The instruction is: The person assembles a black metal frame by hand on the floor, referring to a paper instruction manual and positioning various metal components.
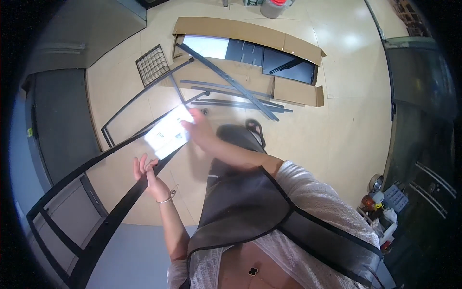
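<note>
In my right hand [199, 130] is a white instruction sheet [168, 134], bright with glare, its printed figures washed out. The fingers pinch its right edge. My left hand [155, 182] is around the bar of a tall black metal frame [115, 212], fingers loosely curled and partly apart on the far side. This frame slants from the lower left up toward the middle, and the sheet hides part of it. Beyond the sheet, a thinner dark frame [131, 102] with knobbed ends stands on the floor.
An open cardboard box [250, 30] holding dark glossy panels [288, 70] lies ahead. Several loose grey metal bars [226, 79] lie across and before it. A black wire basket [152, 65] is left of the box. A red-lidded bucket [274, 8] stands behind; assorted kitchen items [382, 207] are at right.
</note>
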Demonstrator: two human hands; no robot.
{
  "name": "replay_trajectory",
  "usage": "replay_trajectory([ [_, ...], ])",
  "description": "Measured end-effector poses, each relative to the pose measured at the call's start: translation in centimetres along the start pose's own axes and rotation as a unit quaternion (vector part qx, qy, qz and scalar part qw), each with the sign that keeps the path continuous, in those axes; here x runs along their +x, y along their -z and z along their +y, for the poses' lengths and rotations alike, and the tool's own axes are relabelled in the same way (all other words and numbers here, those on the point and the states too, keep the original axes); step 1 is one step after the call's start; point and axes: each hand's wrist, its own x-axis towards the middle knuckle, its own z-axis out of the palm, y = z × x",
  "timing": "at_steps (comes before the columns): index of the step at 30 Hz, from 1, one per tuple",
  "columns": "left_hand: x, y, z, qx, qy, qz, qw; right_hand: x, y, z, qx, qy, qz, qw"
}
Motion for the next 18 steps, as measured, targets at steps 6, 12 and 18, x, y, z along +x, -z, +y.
replay_trajectory([
  [6, -0.1, 0.8, -3.4, 0.02, 0.042, -0.007, 0.999, -3.4, 6.4, 9.2, -0.004, -0.105, 0.09, 0.99],
  [12, 0.7, -0.6, -7.5, 0.018, 0.059, 0.014, 0.998, -7.2, 17.3, 19.7, -0.238, -0.061, 0.163, 0.956],
  [18, 0.4, -1.6, -13.6, 0.079, 0.031, -0.004, 0.996, -5.8, 23.5, 26.9, -0.263, -0.154, 0.16, 0.939],
])
